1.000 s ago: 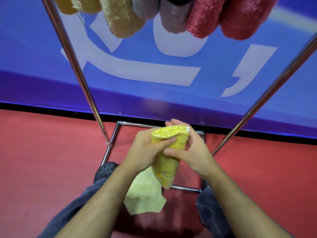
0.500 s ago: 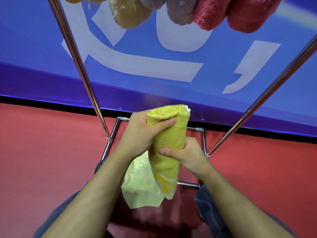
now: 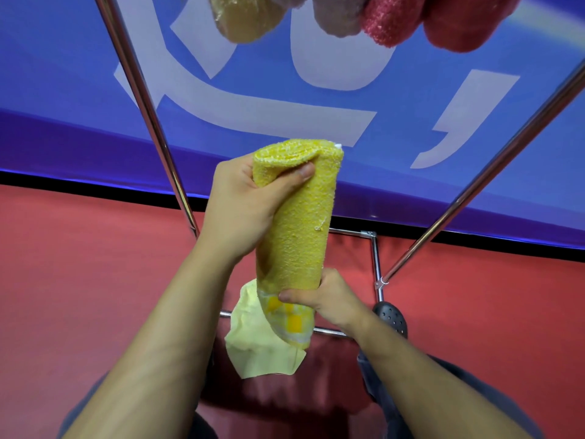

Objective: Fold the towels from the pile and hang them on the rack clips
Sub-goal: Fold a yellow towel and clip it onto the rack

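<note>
I'm gripping a rough, nubby terry-cloth yellow towel (image 3: pixel 297 217); its checked hem (image 3: pixel 289 321) is looking smoother. The rack poles (image 3: pixel 144 99) are gleaming polished metal. The floor (image 3: pixel 79 280) is perhaps matt carpet.

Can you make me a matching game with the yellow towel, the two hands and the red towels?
Things:
1. left hand
2. right hand
3. yellow towel
4. red towels

Places or states:
A. hanging at the top of the picture
B. grips the towel's top end
C. folded long, held upright between both hands
D. grips the towel's lower end

Pairs: 1-B, 2-D, 3-C, 4-A
</note>
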